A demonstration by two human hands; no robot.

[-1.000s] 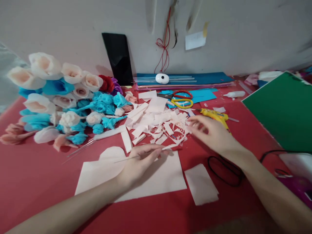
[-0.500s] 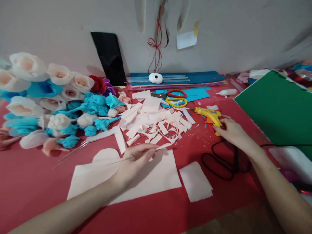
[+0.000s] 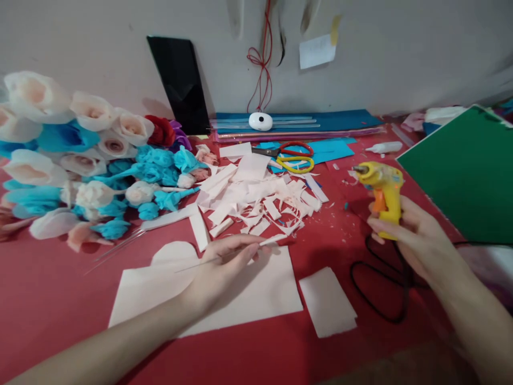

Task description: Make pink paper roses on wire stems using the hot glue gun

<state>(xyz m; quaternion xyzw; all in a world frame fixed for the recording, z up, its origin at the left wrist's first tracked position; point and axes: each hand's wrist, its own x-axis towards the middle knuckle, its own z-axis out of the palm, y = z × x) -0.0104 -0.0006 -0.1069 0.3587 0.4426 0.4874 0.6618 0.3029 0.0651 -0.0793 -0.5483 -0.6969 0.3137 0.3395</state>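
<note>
Red craft table (image 3: pixel 48 299), pale pink paper scraps (image 3: pixel 260 198). Left hand (image 3: pixel 218 267) pinching thin metal wire (image 3: pixel 200 263) lying left-to-right. Right hand (image 3: pixel 417 240) wrapped around yellow plastic glue gun (image 3: pixel 382 187), well right, nozzle pointing left.

Person is wearing nothing on the arms: both forearms are showing bare right to the frame edge. Left hand (image 3: pixel 218 270) and right hand (image 3: pixel 417 240) are showing bare too, fingers long and slim.
</note>
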